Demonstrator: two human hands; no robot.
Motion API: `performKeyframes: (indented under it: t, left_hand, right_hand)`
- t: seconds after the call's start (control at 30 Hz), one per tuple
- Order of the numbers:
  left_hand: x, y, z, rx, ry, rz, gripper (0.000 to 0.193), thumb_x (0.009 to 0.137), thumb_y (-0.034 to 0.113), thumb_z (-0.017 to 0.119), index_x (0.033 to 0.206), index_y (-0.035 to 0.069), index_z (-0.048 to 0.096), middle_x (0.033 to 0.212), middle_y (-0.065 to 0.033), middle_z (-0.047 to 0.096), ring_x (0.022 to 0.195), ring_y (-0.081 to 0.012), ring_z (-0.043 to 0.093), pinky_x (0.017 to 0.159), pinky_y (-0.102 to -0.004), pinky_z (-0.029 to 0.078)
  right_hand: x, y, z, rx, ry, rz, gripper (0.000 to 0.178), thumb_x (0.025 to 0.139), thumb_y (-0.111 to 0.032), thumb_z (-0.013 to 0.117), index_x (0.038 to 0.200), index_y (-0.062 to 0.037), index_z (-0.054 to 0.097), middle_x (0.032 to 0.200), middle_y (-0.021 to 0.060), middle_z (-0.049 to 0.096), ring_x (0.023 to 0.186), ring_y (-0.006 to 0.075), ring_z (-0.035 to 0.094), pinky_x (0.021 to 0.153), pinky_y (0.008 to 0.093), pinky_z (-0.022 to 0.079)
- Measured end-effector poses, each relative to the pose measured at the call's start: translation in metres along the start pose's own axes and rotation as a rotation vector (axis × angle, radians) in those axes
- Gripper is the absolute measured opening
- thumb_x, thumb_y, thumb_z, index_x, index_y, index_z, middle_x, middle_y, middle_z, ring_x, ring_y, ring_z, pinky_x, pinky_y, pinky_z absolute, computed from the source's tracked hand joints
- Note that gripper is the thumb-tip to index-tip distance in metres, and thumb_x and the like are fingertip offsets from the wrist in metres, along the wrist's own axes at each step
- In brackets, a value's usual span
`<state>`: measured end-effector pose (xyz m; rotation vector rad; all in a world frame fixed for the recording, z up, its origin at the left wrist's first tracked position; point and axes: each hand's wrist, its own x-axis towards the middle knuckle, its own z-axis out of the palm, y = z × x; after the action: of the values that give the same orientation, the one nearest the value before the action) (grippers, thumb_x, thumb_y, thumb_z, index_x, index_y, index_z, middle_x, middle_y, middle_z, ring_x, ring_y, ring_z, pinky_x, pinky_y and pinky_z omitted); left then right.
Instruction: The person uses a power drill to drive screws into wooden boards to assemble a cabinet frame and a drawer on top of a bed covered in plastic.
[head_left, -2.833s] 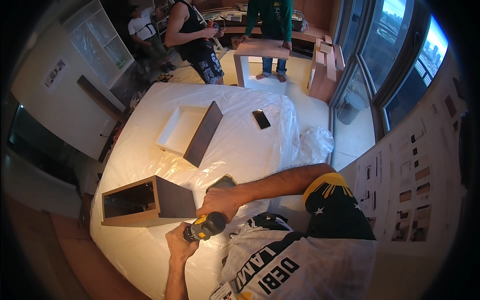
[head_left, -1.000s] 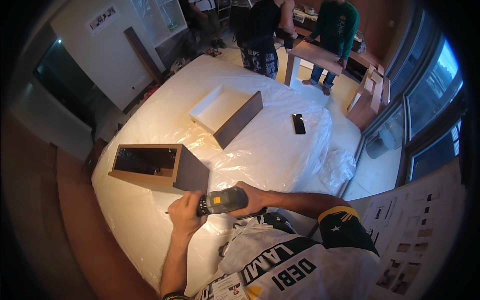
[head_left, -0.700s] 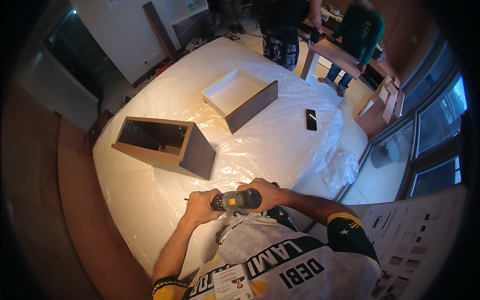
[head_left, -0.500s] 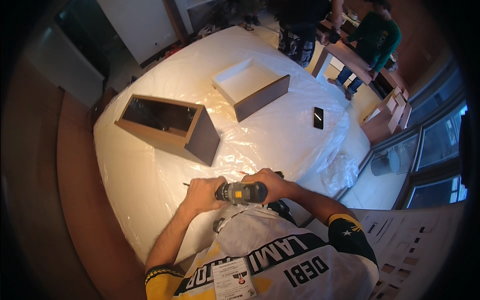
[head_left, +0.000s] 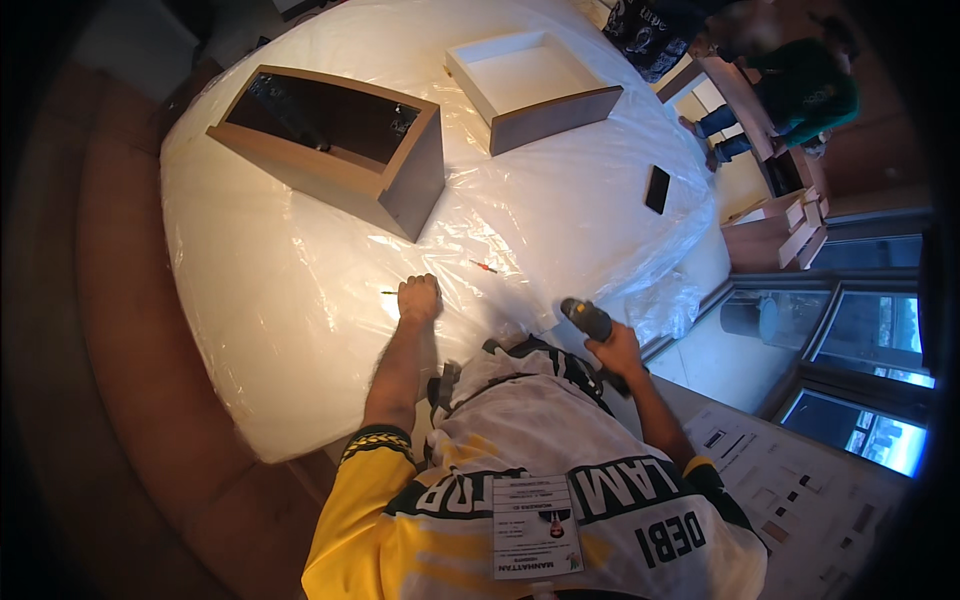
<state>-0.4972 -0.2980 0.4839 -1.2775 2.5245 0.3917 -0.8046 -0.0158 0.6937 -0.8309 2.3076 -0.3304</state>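
Left hand [head_left: 420, 297], grip clamped on a thin rod [head_left: 388, 293], has come off the drill [head_left: 585, 318] the right hand [head_left: 617, 349] clasps.

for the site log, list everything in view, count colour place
drill: one, grey-black and yellow, right of centre
thin bit: one, dark, centre
small item: one, red, centre
plastic-covered surface: one, white, centre
open box: one, brown, upper left
drawer: one, white with brown front, upper centre
phone: one, black, right of centre
wooden frame: one, brown, upper right
people: at least two, one in green, upper right
bucket: one, grey, right
windows: several, dark-framed, right
printed sheet: one, white, lower right
ID card: one, white, lower centre
shirt: one, white, green and yellow, lower centre
left grip: one, bare, centre, holding thin bit
right grip: one, bare, right of centre, holding drill
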Motion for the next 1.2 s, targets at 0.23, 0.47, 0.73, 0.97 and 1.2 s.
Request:
performKeyframes:
  t: [0.23,0.47,0.73,0.97,1.2]
  left_hand:
    - [0.050,0.079,-0.005,-0.336,-0.061,-0.311,0.048,0.094,0.048,0.065,0.116,0.005,0.066,0.115,-0.0172,0.071,0.108,-0.0319,0.069,0.091,-0.0476,0.051]
    - [0.098,0.158,0.044,-0.650,-0.015,-0.814,0.059,0.092,0.053,0.068,0.114,-0.001,0.061,0.100,-0.0172,0.074,0.088,-0.0360,0.075,0.074,-0.0476,0.060]
    - [0.065,0.197,-0.118,-2.081,-0.041,-0.240,0.035,0.104,0.025,0.063,0.121,-0.002,0.048,0.105,-0.0199,0.068,0.086,-0.0259,0.070,0.086,-0.0408,0.063]
    - [0.009,0.198,-0.332,-2.562,0.223,0.121,0.032,0.107,0.039,0.053,0.115,0.008,0.057,0.092,-0.0028,0.062,0.087,-0.0169,0.064,0.088,-0.0346,0.056]
    - [-0.068,0.223,-0.419,-2.515,0.715,0.176,0.035,0.110,0.044,0.040,0.110,0.011,0.050,0.081,-0.0037,0.058,0.076,-0.0185,0.065,0.084,-0.0411,0.058]
  right_hand:
    - [-0.048,0.075,0.014,0.078,0.029,0.144,0.039,0.073,-0.024,0.080,0.106,-0.0039,0.075,0.088,0.0179,0.076,0.085,0.0312,0.075,0.077,0.0415,0.057]
    - [-0.042,0.062,-0.003,0.156,0.080,0.059,0.043,0.073,-0.022,0.082,0.112,-0.0056,0.075,0.088,0.0147,0.076,0.080,0.0248,0.074,0.076,0.0390,0.057]
    - [0.005,0.013,-0.033,0.216,0.242,-0.253,0.033,0.075,-0.019,0.081,0.103,-0.0064,0.069,0.081,0.0121,0.074,0.071,0.0250,0.073,0.068,0.0377,0.057]
    - [0.061,-0.103,-0.088,0.537,0.167,-0.964,0.032,0.078,-0.006,0.082,0.106,-0.0019,0.066,0.093,0.0079,0.070,0.078,0.0202,0.069,0.074,0.0319,0.055]
    - [0.056,-0.160,-0.078,0.504,0.222,-1.027,0.036,0.074,-0.011,0.084,0.104,-0.0034,0.064,0.093,0.0105,0.069,0.081,0.0250,0.071,0.073,0.0364,0.056]
